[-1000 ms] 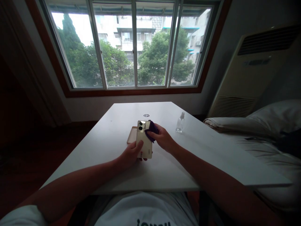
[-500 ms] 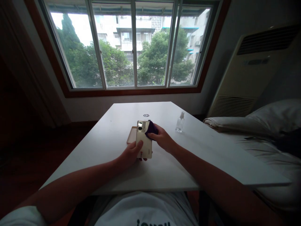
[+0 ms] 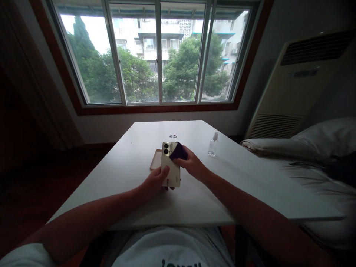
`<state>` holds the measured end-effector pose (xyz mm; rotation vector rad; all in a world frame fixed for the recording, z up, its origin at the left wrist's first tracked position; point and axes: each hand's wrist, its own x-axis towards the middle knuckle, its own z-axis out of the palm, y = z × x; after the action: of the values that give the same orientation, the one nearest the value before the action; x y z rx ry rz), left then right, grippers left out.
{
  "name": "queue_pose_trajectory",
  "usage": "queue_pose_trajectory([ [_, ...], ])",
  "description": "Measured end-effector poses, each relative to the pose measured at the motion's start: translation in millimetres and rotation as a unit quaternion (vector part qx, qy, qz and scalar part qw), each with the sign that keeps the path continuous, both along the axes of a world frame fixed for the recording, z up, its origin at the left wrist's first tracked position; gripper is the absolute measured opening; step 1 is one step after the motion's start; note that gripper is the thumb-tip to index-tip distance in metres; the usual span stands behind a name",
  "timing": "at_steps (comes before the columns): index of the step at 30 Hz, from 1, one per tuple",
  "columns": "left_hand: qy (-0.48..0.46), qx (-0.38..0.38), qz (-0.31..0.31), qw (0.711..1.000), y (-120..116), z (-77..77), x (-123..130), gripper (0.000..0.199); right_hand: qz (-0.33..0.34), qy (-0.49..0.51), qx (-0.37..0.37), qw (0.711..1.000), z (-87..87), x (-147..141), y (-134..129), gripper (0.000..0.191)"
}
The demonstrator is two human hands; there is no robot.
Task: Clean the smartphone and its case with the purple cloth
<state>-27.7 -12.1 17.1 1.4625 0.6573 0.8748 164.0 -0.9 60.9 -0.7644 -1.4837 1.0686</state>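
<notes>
A pale gold smartphone (image 3: 172, 174) is held upright above the table, its back and camera lenses facing me. My left hand (image 3: 155, 181) is closed around its lower left side, thumb on the back and fingertips showing beneath. My right hand (image 3: 191, 161) pinches a dark purple cloth (image 3: 178, 151) against the phone's upper right corner, covering part of the camera area. Behind the phone, to the left, lies a phone case (image 3: 155, 160), partly hidden by the phone.
On the white table (image 3: 116, 174), a clear spray bottle (image 3: 213, 145) stands to the right. A small dark-rimmed round item (image 3: 172, 136) lies farther back. Beyond are a window (image 3: 158, 105), an air conditioner (image 3: 294, 85) and, at right, a bed or couch (image 3: 278, 152).
The purple cloth has shifted slightly left over the phone's back, and the camera lenses look darker. My left hand keeps its hold on the phone.
</notes>
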Motion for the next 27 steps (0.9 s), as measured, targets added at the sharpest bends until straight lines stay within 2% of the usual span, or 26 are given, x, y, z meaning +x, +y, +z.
queue_pose_trajectory([
  [5,-0.002,-0.006,-0.004,1.000,-0.5,1.2,-1.2,0.075,0.002,0.021,-0.039,0.999,4.7,-2.9,-4.7,0.046],
  [8,-0.005,-0.010,-0.006,1.000,0.4,0.3,-0.9,0.076,-0.032,0.010,-0.054,0.998,5.2,-5.0,-4.4,0.047],
  [12,-0.018,-0.016,-0.011,1.000,0.5,-0.4,1.1,0.075,-0.072,-0.021,-0.052,0.996,3.2,-4.7,-1.5,0.053],
  [21,-0.017,-0.016,-0.003,1.000,1.9,-3.1,1.5,0.074,-0.051,-0.024,-0.056,0.997,3.7,-3.1,-1.0,0.059],
  [27,0.015,0.006,-0.019,1.000,3.6,-7.0,0.6,0.068,-0.110,-0.068,-0.035,0.991,0.8,-4.8,-0.9,0.060],
])
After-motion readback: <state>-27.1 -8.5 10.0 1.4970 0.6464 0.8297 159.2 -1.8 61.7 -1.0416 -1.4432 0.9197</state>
